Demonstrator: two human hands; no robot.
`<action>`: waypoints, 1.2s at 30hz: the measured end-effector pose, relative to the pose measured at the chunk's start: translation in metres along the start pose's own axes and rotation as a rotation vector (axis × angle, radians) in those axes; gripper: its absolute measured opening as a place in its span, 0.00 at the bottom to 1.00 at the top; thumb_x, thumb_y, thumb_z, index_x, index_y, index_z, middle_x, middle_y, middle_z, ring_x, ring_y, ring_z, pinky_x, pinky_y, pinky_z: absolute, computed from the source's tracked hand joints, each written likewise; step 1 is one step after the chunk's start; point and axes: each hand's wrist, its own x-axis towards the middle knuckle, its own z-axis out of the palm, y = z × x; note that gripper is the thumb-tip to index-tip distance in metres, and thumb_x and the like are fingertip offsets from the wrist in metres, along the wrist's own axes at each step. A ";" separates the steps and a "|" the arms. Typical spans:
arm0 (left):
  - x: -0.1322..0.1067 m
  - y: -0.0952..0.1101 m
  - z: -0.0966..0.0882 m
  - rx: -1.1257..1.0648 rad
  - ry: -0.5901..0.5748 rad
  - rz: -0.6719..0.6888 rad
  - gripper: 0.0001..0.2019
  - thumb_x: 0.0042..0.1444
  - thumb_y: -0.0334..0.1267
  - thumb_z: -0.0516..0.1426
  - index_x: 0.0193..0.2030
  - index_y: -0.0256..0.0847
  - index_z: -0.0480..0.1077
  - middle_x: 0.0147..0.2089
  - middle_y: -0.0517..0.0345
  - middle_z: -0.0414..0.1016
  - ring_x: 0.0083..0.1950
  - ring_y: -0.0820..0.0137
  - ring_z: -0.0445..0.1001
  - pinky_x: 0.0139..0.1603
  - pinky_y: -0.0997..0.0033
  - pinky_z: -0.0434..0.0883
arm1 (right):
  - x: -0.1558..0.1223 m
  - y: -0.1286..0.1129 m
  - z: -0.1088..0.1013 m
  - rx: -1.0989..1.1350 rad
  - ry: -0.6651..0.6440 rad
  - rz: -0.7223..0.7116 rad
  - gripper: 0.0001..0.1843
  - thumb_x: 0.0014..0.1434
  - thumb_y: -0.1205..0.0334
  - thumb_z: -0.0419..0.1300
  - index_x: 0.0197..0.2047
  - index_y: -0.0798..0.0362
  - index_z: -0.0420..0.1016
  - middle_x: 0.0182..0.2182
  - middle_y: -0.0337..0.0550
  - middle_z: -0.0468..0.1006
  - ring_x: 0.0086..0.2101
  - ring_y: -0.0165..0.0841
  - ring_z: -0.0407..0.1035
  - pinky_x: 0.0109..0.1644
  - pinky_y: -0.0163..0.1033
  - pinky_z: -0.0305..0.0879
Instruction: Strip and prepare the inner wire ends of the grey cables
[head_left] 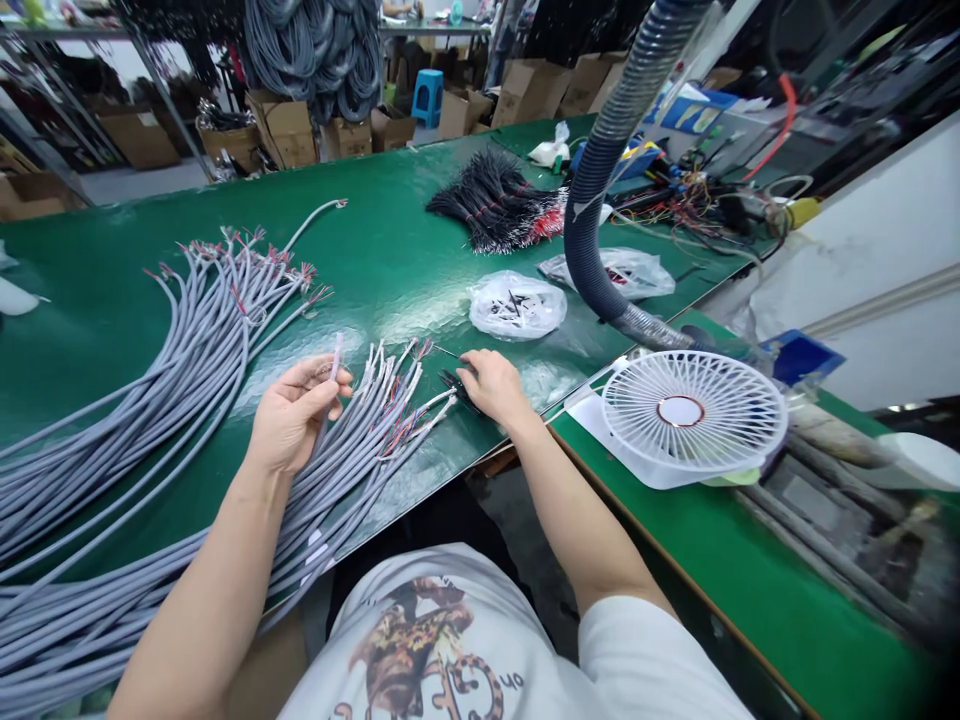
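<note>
My left hand is closed around one grey cable, its pale end pointing up between thumb and fingers. Below and beside that hand lies a bundle of grey cables, their stripped ends showing white, red and blue wires. My right hand rests low over the table just right of these ends, fingers curled. A thin metallic tip sticks out by its fingertips, and a dark object lies under the palm; its kind is mostly hidden. Farther left is a second bundle of grey cables with red-tipped stripped ends.
Beyond my right hand are a plastic bag of small dark parts, another bag and a pile of black wires. A ribbed hose comes down at the right, near a white fan. The green table's edge runs before me.
</note>
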 end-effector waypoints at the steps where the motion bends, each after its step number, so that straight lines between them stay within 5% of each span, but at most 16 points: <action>1: 0.000 0.000 0.001 0.016 0.013 0.007 0.14 0.39 0.33 0.68 0.35 0.36 0.75 0.29 0.55 0.78 0.27 0.73 0.75 0.19 0.81 0.64 | -0.005 -0.002 -0.003 -0.011 -0.040 -0.010 0.14 0.63 0.60 0.53 0.48 0.55 0.73 0.40 0.50 0.76 0.41 0.40 0.67 0.47 0.40 0.60; 7: 0.001 0.009 0.012 0.099 -0.018 0.051 0.12 0.44 0.41 0.66 0.31 0.37 0.70 0.24 0.57 0.77 0.25 0.70 0.76 0.17 0.80 0.63 | -0.013 -0.011 -0.004 0.000 -0.185 0.014 0.14 0.62 0.61 0.55 0.50 0.55 0.72 0.44 0.53 0.73 0.46 0.40 0.67 0.48 0.40 0.61; 13: 0.010 0.014 0.023 0.129 -0.094 -0.043 0.13 0.45 0.40 0.65 0.33 0.37 0.68 0.25 0.57 0.76 0.22 0.75 0.72 0.17 0.81 0.62 | 0.001 -0.004 0.000 0.121 -0.223 0.063 0.15 0.57 0.61 0.61 0.48 0.55 0.72 0.39 0.48 0.75 0.41 0.36 0.69 0.44 0.37 0.62; 21: 0.007 -0.003 0.024 0.075 -0.114 -0.117 0.17 0.41 0.33 0.65 0.40 0.35 0.70 0.27 0.56 0.78 0.21 0.77 0.70 0.17 0.81 0.61 | -0.004 -0.003 0.004 0.230 -0.173 0.123 0.15 0.53 0.66 0.63 0.45 0.54 0.70 0.37 0.44 0.75 0.38 0.34 0.69 0.42 0.35 0.61; 27: 0.000 -0.006 0.023 0.017 -0.061 -0.164 0.09 0.45 0.32 0.62 0.33 0.35 0.68 0.29 0.52 0.79 0.25 0.72 0.76 0.21 0.79 0.68 | -0.008 0.004 0.001 0.303 -0.030 0.161 0.09 0.55 0.67 0.56 0.40 0.55 0.71 0.35 0.44 0.74 0.36 0.33 0.68 0.42 0.37 0.62; 32: 0.001 -0.010 0.023 -0.088 -0.042 -0.237 0.06 0.48 0.31 0.59 0.33 0.37 0.65 0.29 0.57 0.77 0.30 0.69 0.78 0.23 0.77 0.72 | -0.025 -0.009 -0.021 0.874 0.184 0.071 0.08 0.54 0.60 0.56 0.36 0.55 0.67 0.32 0.41 0.72 0.31 0.30 0.66 0.38 0.36 0.63; 36: -0.001 -0.013 0.024 -0.100 -0.085 -0.289 0.08 0.48 0.32 0.60 0.33 0.38 0.65 0.29 0.58 0.77 0.25 0.71 0.76 0.21 0.77 0.71 | -0.041 -0.046 -0.038 1.336 -0.075 -0.041 0.11 0.55 0.56 0.58 0.37 0.53 0.64 0.27 0.37 0.72 0.27 0.27 0.67 0.35 0.36 0.64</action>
